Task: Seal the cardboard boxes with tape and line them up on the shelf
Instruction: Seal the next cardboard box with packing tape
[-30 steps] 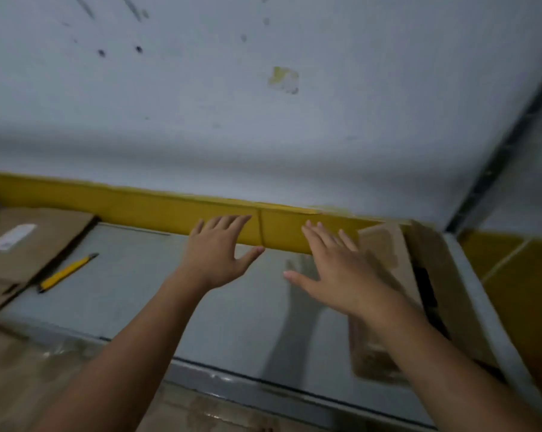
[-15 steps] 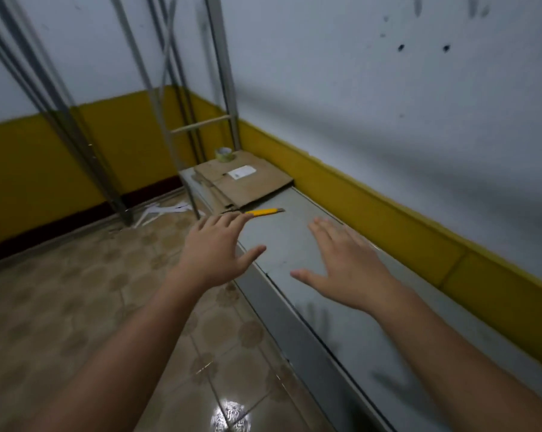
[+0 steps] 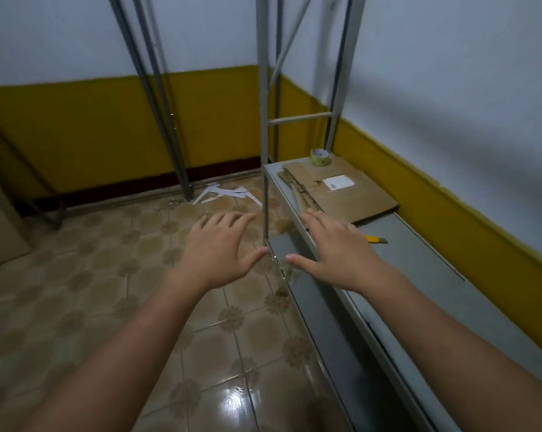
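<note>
The yellow knife (image 3: 376, 239) is being hidden along most of its length by the right hand (image 3: 335, 254), and the near edge of the flattened cardboard (image 3: 357, 198) is being partly covered by it too. The print on the white label (image 3: 338, 183) is being rendered too small to read. The 2 forearms (image 3: 132, 347) are being cut off by the bottom edge, the shelf uprights (image 3: 265, 88) by the top edge, and a brown sheet (image 3: 1, 219) by the left edge. The wall (image 3: 450, 104) on the right is being blurred.

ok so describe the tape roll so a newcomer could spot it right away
Follow the long grey metal shelf along the wall to its far end, where flattened brown cardboard lies. The small yellowish roll of tape sits at the cardboard's far edge. It is the only round thing there, unlike the flat white label.
</note>
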Motion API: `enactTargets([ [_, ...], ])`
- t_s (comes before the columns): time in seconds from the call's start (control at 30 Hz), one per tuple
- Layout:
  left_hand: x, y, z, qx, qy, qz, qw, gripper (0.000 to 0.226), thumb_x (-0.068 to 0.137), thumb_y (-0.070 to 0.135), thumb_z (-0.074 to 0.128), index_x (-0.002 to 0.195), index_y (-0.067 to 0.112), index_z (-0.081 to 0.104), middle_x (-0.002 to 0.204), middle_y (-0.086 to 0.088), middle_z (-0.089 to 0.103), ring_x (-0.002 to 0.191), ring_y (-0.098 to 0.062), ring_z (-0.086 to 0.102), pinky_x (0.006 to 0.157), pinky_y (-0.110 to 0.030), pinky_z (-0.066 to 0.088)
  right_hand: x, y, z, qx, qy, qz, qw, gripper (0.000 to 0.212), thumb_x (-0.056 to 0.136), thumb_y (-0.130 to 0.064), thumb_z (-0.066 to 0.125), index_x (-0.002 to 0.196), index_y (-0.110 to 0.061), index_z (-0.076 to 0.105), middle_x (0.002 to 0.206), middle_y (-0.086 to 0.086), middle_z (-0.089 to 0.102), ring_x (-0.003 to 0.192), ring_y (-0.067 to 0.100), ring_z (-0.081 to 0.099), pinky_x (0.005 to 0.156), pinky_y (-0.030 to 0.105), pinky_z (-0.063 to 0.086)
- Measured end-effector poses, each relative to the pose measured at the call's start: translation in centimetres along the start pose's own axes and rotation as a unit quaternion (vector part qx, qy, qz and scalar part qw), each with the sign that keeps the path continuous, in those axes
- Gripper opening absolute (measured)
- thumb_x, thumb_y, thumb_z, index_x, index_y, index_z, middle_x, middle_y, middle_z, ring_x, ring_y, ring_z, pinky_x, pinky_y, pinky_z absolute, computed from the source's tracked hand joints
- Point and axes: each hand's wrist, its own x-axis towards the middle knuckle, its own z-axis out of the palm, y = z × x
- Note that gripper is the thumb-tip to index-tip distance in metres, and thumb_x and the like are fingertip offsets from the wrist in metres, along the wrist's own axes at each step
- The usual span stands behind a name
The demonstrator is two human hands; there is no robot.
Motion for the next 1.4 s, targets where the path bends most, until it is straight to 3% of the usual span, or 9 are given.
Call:
enactTargets([
  [0.33, 8.7, -11.3, 2.6, 0.01, -0.014, -0.081, 0.997, 0.084, 0.09, 0.089, 0.022, 0.158, 0.04, 0.032, 0.153, 0.009, 0.05, 0.144, -0.019, 0.045, 0.119, -0.053, 0.037, 18.3, -3.3, 2.7, 0.025, -0.019, -0.092, 0.995, 0.098, 0.087, -0.087, 0.035, 0.163, -0.029, 0.013, 0.17, -0.005, 0.018, 0.156, 0.016, 0.019, 0.124, 0.045, 0.023],
  [0.83, 34.6, -19.8, 6.4, 0.03, -0.005, -0.094, 0.995, 0.082, 0.092, 0.087, 0.026, 0.158, 0.038, 0.033, 0.153, 0.009, 0.051, 0.142, -0.019, 0.047, 0.117, -0.05, 0.04, 45.5, 4.4, 3.8, 0.049, -0.025, -0.112, 0.992, 0.097, 0.088, -0.087, 0.035, 0.163, -0.03, 0.014, 0.17, -0.003, 0.02, 0.155, 0.018, 0.021, 0.124, 0.049, 0.023],
  [1.07, 48.5, -21.5, 9.9, 0.006, -0.002, -0.002, 1.0, 0.085, 0.091, 0.088, 0.022, 0.157, 0.037, 0.036, 0.152, 0.009, 0.052, 0.142, -0.018, 0.047, 0.107, -0.046, 0.046, 54.2, 10.6, 4.1, 0.054, -0.03, -0.029, 0.998, 0.098, 0.089, -0.086, 0.035, 0.164, -0.029, 0.011, 0.172, -0.003, 0.013, 0.158, 0.019, 0.013, 0.126, 0.051, 0.02],
  [1.3, 63.5, -19.5, 15.9, -0.052, -0.045, 0.17, 0.983, 0.083, 0.091, 0.089, 0.024, 0.157, 0.04, 0.033, 0.149, 0.01, 0.054, 0.136, -0.018, 0.053, 0.091, -0.044, 0.051, 59.2, 17.4, 4.7, 0.077, -0.015, 0.161, 0.984, 0.094, 0.09, -0.083, 0.04, 0.163, -0.027, 0.018, 0.17, -0.002, 0.019, 0.156, 0.02, 0.02, 0.122, 0.049, 0.021],
  [1.4, 68.0, -16.9, 18.5, -0.067, -0.077, 0.26, 0.96, 0.081, 0.092, 0.086, 0.03, 0.159, 0.04, 0.029, 0.151, 0.011, 0.051, 0.136, -0.018, 0.051, 0.093, -0.045, 0.052, 59.2, 19.6, 5.3, 0.081, 0.006, 0.251, 0.965, 0.096, 0.087, -0.087, 0.039, 0.161, -0.027, 0.025, 0.166, -0.002, 0.031, 0.15, 0.02, 0.033, 0.12, 0.046, 0.031],
])
